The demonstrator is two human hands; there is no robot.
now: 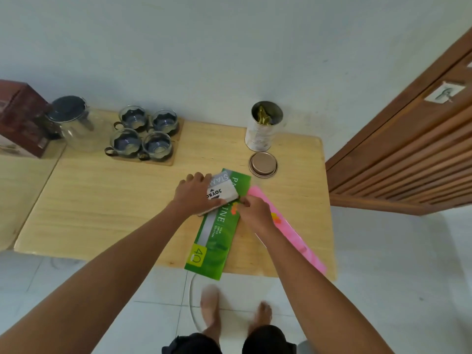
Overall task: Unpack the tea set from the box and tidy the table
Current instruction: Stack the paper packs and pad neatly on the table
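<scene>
Several glass cups (143, 135) stand on a small wooden tray (167, 162) at the back of the light wooden table (102, 200). A glass teapot (76, 123) with a dark lid stands left of them, beside the dark red box (23, 118). My left hand (191, 195) is shut on a small white "JOYKO" box (222, 194), holding it on top of a green folder (217, 226). My right hand (255, 213) pinches something tiny at the small box's right edge; what it is stays hidden. A pink folder (288, 226) lies under my right forearm.
An open tin (264, 126) with gold packets inside stands at the back right, its round lid (263, 164) lying flat in front of it. A wooden slatted door (408, 154) is to the right. White tile floor (383, 277) and my bare feet show below the table's front edge.
</scene>
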